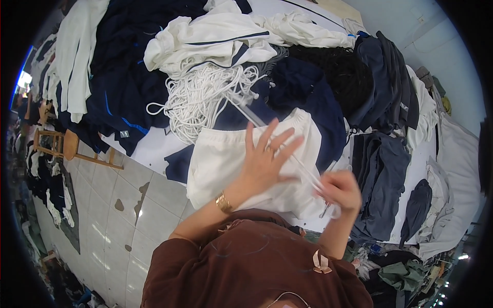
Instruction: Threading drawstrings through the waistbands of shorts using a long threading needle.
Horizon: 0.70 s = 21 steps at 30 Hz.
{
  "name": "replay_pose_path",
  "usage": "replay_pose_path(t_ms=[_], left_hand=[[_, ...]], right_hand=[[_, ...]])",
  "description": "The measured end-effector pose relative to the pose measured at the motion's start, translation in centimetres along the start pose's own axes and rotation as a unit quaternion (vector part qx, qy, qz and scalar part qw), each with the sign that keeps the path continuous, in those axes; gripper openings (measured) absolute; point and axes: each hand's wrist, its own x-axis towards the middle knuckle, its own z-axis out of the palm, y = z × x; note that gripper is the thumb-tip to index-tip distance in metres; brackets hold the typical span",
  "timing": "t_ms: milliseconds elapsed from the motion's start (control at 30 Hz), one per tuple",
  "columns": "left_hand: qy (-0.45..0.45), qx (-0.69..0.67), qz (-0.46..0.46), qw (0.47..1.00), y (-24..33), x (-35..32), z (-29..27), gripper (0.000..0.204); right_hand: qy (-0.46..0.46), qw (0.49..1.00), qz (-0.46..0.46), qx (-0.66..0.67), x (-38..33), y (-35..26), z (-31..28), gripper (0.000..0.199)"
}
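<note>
The left hand [269,156] is over the white elastic-waisted bottoms [215,159], its fingers open and fanned apart, with a ring on one of them and a gold-toned wristband [223,203] at the wrist. The right hand [340,190], near the right edge of the bottoms, has its fingers curled shut around a white cord [306,173]. That cord slants up and leftward from the right hand, behind the spread left fingers, toward a tangled pile of white cords [195,100]; blur and overlap make it hard to say whether the left hand touches it.

The bottoms lie in front of the person's brown top [246,256], waistband toward the pile, partly over navy cloth [331,136]. Beyond the pile sits a bunched white garment with navy trim [215,43]. A black tangled heap [341,72] lies to its right, and dark grey garments [380,185] are stacked on the white table [156,149] beyond the right hand. To the left, a wooden chair [50,142] stands on the tiled floor [167,195].
</note>
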Motion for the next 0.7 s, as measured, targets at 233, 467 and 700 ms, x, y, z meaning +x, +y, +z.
replay_pose_path(t_ms=[233,467,700], left_hand=[[-0.059,0.171,-0.011,0.983,-7.8,0.3,0.4,0.012],[-0.169,-0.028,-0.061,0.983,-4.3,-3.4,-1.8,0.018],[-0.443,-0.149,-0.114,0.877,0.8,-9.9,-2.0,0.022]], right_hand=[[-0.140,0.832,-0.448,0.294,-12.1,-9.5,-3.9,0.008],[0.024,0.834,-0.451,0.317,-12.2,-5.7,-5.4,0.018],[0.207,0.881,0.096,-0.414,-0.1,4.1,-0.5,0.023]])
